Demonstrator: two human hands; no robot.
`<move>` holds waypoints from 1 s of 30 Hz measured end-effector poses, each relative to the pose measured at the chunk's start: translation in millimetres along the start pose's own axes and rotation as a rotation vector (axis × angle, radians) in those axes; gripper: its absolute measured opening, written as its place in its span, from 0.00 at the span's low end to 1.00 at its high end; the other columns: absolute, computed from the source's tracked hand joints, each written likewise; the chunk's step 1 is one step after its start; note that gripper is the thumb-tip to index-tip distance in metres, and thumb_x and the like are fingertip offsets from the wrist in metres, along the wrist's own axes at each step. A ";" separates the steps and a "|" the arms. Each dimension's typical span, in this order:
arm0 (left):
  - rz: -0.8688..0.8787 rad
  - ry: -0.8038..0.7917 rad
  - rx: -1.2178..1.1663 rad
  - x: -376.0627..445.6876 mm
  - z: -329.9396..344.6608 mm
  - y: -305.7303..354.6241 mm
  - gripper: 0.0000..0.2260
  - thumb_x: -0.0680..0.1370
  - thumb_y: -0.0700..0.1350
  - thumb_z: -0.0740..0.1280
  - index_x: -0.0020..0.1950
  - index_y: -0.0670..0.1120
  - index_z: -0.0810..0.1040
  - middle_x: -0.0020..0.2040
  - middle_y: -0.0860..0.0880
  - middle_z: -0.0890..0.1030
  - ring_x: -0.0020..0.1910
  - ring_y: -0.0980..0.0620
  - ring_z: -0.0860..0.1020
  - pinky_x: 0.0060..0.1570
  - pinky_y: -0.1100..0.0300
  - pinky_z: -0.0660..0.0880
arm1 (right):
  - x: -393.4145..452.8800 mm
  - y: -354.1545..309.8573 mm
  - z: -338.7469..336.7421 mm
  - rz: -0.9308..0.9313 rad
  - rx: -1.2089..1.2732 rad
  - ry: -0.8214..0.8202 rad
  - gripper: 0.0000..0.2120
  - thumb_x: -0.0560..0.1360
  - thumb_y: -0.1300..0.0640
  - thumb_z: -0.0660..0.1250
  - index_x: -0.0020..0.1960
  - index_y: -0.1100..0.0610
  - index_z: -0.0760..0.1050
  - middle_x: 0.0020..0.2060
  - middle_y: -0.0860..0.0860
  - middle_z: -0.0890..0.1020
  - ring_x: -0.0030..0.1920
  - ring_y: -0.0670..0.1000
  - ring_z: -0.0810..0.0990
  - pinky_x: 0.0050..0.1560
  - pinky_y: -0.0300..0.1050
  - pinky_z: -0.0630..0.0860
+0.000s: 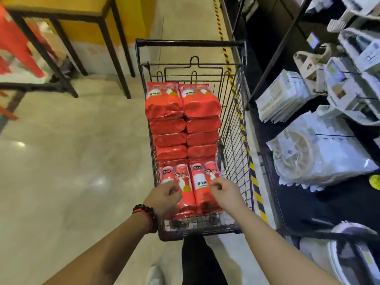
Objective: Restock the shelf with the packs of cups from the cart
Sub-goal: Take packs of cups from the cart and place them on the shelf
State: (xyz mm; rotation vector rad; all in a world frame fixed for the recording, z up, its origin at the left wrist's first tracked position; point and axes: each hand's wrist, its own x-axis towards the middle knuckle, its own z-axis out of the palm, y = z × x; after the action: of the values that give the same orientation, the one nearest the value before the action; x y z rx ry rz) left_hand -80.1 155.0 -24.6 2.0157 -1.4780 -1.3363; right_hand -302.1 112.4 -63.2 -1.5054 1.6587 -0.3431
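The hands (164,194) cover the near ends of two red packs (197,182). The shelf (308,194) runs off the right edge.

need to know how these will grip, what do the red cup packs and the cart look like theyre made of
Red cup packs: thin glossy plastic film, judging by the crinkles and bright glare on the wrap; the cups inside cannot be seen. Cart: dark wire mesh with a thicker tubular rim, most likely coated or painted metal with a dull finish; the coating itself cannot be confirmed.
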 end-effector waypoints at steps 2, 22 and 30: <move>-0.059 0.020 0.003 21.5 2.0 4.4 0.08 0.79 0.46 0.64 0.41 0.58 0.73 0.43 0.57 0.78 0.40 0.60 0.76 0.31 0.70 0.68 | 34.3 13.5 -1.1 0.031 -0.007 -0.036 0.11 0.76 0.58 0.65 0.38 0.44 0.77 0.35 0.41 0.81 0.34 0.39 0.78 0.30 0.29 0.70; -0.406 -0.167 -0.063 124.4 35.7 -50.0 0.12 0.80 0.48 0.64 0.61 0.46 0.78 0.54 0.44 0.81 0.43 0.51 0.77 0.34 0.65 0.68 | 184.5 118.6 48.4 0.768 0.203 -0.208 0.44 0.74 0.49 0.75 0.80 0.60 0.54 0.74 0.63 0.69 0.71 0.63 0.72 0.70 0.54 0.71; -0.527 -0.166 -0.304 119.9 47.8 -60.5 0.05 0.80 0.47 0.64 0.53 0.47 0.77 0.47 0.49 0.80 0.36 0.56 0.74 0.30 0.69 0.71 | 185.7 134.5 56.0 0.781 0.268 -0.262 0.35 0.63 0.54 0.84 0.62 0.60 0.69 0.56 0.57 0.82 0.56 0.62 0.83 0.61 0.63 0.79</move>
State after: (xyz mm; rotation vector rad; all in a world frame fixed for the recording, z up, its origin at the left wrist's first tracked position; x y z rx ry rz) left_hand -79.5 89.3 -151.1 2.2053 -0.7467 -1.8376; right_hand -337.5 -6.8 -263.7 -0.5976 1.7574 0.0613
